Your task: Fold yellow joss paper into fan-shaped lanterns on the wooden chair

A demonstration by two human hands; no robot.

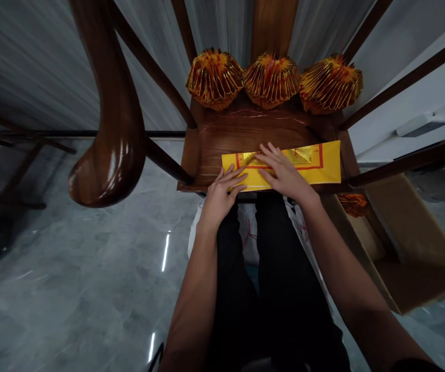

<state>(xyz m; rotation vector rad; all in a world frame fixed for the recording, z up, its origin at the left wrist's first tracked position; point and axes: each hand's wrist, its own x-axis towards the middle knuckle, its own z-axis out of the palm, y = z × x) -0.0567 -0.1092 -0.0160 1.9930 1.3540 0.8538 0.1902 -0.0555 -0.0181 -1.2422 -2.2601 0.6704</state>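
A yellow sheet of paper (331,160) with a red border and a gold foil middle lies across the front of a wooden chair seat (222,134). It looks folded into a long strip. My left hand (224,191) rests flat on its left end, fingers stretched out over the near edge. Spread across the foil middle are the fingers of my right hand (282,173), pressing down on the paper. Neither hand grips it. Part of the printed pattern is hidden under my fingers.
Three pleated gold-and-orange paper ornaments (272,82) stand along the back of the seat. A curved wooden armrest (117,150) juts in at left. On the floor at right, an open cardboard box (419,222) has a similar pleated ornament (354,204) in it.
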